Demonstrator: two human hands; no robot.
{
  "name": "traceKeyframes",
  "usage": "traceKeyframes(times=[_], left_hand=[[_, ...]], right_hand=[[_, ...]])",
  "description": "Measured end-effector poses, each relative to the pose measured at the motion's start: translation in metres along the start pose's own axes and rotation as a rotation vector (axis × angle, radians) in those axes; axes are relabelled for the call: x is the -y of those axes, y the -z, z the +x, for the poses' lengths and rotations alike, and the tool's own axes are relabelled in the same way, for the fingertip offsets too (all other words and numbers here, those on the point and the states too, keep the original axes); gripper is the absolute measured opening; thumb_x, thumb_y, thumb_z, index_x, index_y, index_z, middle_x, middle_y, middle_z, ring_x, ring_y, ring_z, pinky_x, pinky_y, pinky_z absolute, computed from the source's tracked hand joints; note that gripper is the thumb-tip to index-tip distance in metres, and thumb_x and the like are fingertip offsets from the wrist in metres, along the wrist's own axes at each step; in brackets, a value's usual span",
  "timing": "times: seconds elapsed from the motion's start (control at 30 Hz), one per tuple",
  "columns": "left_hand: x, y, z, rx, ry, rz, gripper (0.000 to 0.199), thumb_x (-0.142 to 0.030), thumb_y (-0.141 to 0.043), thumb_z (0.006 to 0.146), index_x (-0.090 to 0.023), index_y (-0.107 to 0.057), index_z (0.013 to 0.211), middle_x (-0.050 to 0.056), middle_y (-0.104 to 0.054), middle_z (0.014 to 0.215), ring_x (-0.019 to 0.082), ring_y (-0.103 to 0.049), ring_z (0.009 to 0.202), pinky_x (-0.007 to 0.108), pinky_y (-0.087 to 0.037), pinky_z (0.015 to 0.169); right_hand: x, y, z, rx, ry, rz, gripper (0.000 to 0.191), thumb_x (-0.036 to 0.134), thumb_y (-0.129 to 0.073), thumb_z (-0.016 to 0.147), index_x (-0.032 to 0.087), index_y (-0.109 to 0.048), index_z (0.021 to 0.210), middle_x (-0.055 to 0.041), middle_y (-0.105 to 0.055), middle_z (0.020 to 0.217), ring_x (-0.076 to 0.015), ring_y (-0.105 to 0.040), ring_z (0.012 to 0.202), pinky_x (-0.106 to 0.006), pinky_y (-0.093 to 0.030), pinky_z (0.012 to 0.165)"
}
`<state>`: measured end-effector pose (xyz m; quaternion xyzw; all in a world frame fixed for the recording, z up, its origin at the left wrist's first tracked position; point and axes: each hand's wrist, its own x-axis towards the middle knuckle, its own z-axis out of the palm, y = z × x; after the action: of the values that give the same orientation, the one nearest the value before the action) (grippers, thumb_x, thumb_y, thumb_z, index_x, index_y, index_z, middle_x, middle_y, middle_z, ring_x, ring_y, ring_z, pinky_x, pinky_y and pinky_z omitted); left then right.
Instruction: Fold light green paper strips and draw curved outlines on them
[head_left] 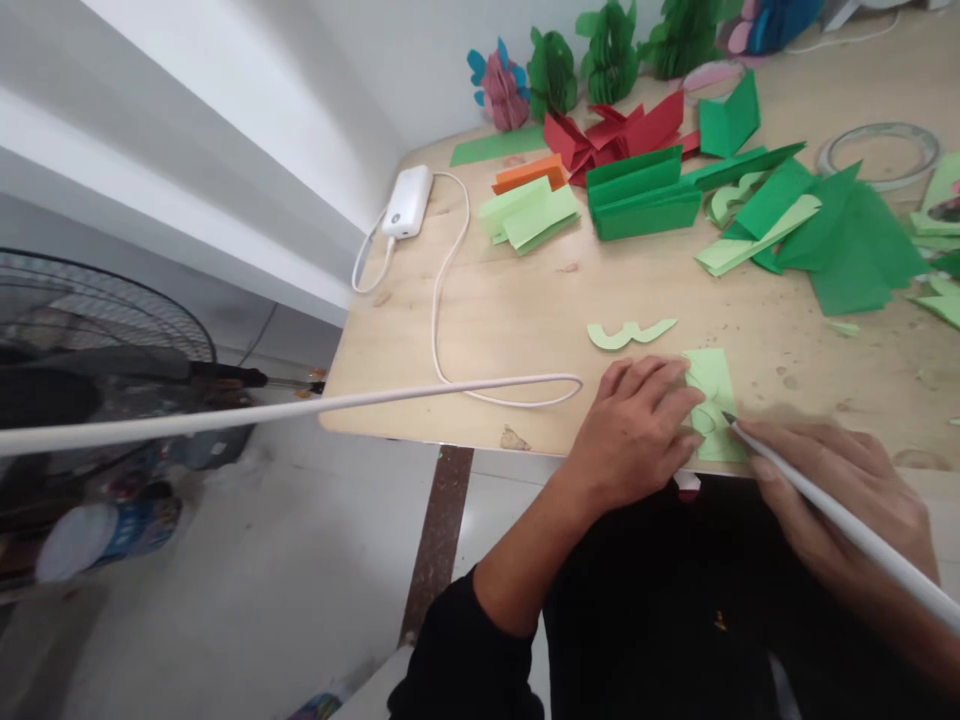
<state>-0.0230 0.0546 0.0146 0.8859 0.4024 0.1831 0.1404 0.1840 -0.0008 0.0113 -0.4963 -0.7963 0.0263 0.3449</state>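
Paper strip (712, 400) under left hand (637, 435), pencil (840, 515) in right hand (840, 500).

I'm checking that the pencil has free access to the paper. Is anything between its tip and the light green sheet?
Nothing visible: the pencil in the right hand has its tip on the light green sheet; the left hand presses beside it.

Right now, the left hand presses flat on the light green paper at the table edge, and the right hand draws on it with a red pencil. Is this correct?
Not quite: the pencil is white, not red, as the head view shows. The rest holds: the left hand presses flat on the light green paper at the table edge, and the right hand draws on it.
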Motion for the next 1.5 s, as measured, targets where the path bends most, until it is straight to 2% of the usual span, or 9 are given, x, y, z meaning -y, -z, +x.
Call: traceKeyframes(times=[0.17,0.4,0.63,0.87,1.03,1.17,1.33,1.5], left_hand=[[0.001,-0.002,-0.001,-0.026,-0.012,0.004,0.036,-0.036,-0.050,0.097,-0.014,-0.062,0.123,0.011,-0.055,0.145,0.024,-0.042,0.140,0.044,-0.029,0.120],[0.001,-0.002,0.000,-0.018,-0.023,0.037,0.034,-0.037,-0.050,0.097,-0.016,-0.063,0.120,0.010,-0.055,0.145,0.025,-0.043,0.139,0.044,-0.029,0.120],[0.000,0.000,0.001,-0.002,-0.047,0.108,0.031,-0.036,-0.051,0.095,-0.017,-0.064,0.116,0.012,-0.054,0.145,0.026,-0.044,0.137,0.045,-0.035,0.115],[0.011,0.007,0.000,-0.005,-0.103,0.091,0.039,-0.043,-0.057,0.092,-0.019,-0.063,0.122,0.010,-0.051,0.148,0.030,-0.041,0.139,0.047,-0.034,0.114],[0.018,0.012,-0.001,0.030,-0.111,0.075,0.043,-0.047,-0.058,0.092,-0.019,-0.063,0.123,0.011,-0.052,0.148,0.029,-0.041,0.140,0.047,-0.035,0.114],[0.022,0.018,0.000,0.040,-0.121,0.053,0.043,-0.049,-0.056,0.093,-0.018,-0.064,0.122,0.010,-0.053,0.148,0.028,-0.042,0.139,0.046,-0.036,0.114],[0.029,0.021,0.003,0.035,-0.225,0.021,0.045,-0.051,-0.050,0.096,-0.019,-0.065,0.123,0.008,-0.055,0.147,0.026,-0.043,0.139,0.044,-0.034,0.115],[0.038,0.021,0.003,0.085,-0.320,0.081,0.046,-0.056,-0.050,0.095,-0.027,-0.064,0.129,0.004,-0.050,0.152,0.027,-0.038,0.143,0.048,-0.026,0.119]], right_hand=[[0.000,-0.002,-0.001,-0.018,0.044,-0.027,0.040,0.013,-0.064,0.081,0.021,-0.064,0.120,-0.0073,-0.075,0.097,-0.0210,-0.070,0.088,-0.035,-0.049,0.079],[-0.006,-0.003,-0.004,-0.051,0.101,-0.037,0.060,0.013,-0.066,0.078,0.028,-0.058,0.135,-0.0049,-0.076,0.095,-0.0229,-0.071,0.083,-0.037,-0.050,0.075],[-0.007,-0.004,-0.002,-0.068,0.127,-0.041,0.067,0.014,-0.066,0.078,0.030,-0.053,0.141,-0.0024,-0.077,0.089,-0.0228,-0.071,0.078,-0.037,-0.050,0.071],[-0.008,-0.005,-0.002,-0.069,0.122,-0.030,0.072,0.013,-0.066,0.078,0.034,-0.049,0.144,-0.0009,-0.078,0.090,-0.0230,-0.072,0.080,-0.038,-0.051,0.071],[-0.006,-0.005,0.001,-0.087,0.115,-0.025,0.073,0.014,-0.066,0.078,0.037,-0.047,0.145,0.0015,-0.078,0.087,-0.0215,-0.071,0.072,-0.036,-0.051,0.066],[-0.006,-0.005,0.000,-0.086,0.098,-0.019,0.075,0.015,-0.066,0.078,0.040,-0.046,0.146,0.0021,-0.078,0.087,-0.0226,-0.072,0.073,-0.038,-0.052,0.066],[-0.010,-0.006,-0.006,-0.072,0.096,-0.026,0.073,0.016,-0.065,0.079,0.039,-0.046,0.146,0.0011,-0.078,0.088,-0.0231,-0.073,0.074,-0.038,-0.053,0.065],[-0.011,-0.007,-0.008,-0.065,0.113,-0.033,0.077,0.013,-0.067,0.077,0.035,-0.045,0.148,-0.0019,-0.078,0.089,-0.0241,-0.072,0.076,-0.040,-0.053,0.066]])
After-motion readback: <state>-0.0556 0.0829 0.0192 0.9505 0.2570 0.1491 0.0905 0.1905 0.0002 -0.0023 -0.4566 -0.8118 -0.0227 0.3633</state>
